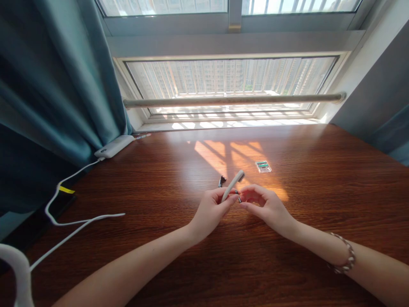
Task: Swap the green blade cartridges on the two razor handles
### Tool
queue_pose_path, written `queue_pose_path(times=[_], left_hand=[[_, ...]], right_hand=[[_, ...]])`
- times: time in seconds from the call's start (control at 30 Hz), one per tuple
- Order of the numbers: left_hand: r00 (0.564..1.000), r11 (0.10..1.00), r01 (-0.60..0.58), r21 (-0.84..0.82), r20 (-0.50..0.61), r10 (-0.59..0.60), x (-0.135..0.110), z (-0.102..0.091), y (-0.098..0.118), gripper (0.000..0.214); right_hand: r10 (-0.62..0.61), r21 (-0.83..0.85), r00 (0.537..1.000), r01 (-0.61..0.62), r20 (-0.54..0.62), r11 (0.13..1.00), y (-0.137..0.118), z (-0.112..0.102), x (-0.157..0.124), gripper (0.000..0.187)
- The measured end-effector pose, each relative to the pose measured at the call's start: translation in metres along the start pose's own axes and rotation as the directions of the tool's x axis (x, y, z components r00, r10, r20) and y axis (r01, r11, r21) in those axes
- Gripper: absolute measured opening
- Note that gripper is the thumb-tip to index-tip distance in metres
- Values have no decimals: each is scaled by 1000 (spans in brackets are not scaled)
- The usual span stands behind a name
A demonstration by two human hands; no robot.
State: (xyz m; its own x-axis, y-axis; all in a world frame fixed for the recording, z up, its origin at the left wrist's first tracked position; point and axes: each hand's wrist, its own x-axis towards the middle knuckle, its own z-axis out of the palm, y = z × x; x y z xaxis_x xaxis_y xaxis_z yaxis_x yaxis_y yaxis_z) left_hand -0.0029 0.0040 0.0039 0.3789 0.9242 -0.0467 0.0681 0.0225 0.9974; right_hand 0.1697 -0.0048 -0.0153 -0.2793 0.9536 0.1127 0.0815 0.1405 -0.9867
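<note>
My left hand [209, 211] is closed round a slim off-white brush-like tool [233, 185], tilted up to the right. Short dark bristles or teeth line one side of its upper end. Between the fingertips of both hands is a small dark piece with a shiny part [239, 197], too small to name. My right hand [270, 209] has its thumb and fingers curled in a pinch at that piece. Just beyond my left hand lies a small black object with a ragged tip [221, 181]. Farther off to the right sits a small clear packet with green strips [263, 166].
Under my hands is a dark wood-grain table [166, 247]. At its left edge, a white power strip [115, 146] trails a white cable [68, 170]. A curved white object [19, 268] stands in the near left corner. Blue curtains [73, 64] and a barred window border the back.
</note>
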Motion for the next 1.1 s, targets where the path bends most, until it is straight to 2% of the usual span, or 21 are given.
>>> queue_pose_path(times=[0.13,0.33,0.7,0.87,1.1], left_hand=[[999,993,-37,116,9,37,-2,-1,-1,27],[998,986,-68,153,5,68,-3,-1,-2,26],[995,981,-96,171,3,97,-4,-1,-2,25],[996,987,-93,130,17,92,-4,0,-1,27],[996,994,-85,69,34,83,0,-4,3,30]], right_hand=[[16,-15,1000,-16,1,1000,-3,1,-1,24],[60,-14,998,-61,-17,998,-7,2,1,22],[-64,-189,998,58,-28,980,-9,1,-1,17],[-120,-202,992,112,-31,973,-10,0,-2,16],[-202,-245,970,165,-134,955,-4,-9,6,12]])
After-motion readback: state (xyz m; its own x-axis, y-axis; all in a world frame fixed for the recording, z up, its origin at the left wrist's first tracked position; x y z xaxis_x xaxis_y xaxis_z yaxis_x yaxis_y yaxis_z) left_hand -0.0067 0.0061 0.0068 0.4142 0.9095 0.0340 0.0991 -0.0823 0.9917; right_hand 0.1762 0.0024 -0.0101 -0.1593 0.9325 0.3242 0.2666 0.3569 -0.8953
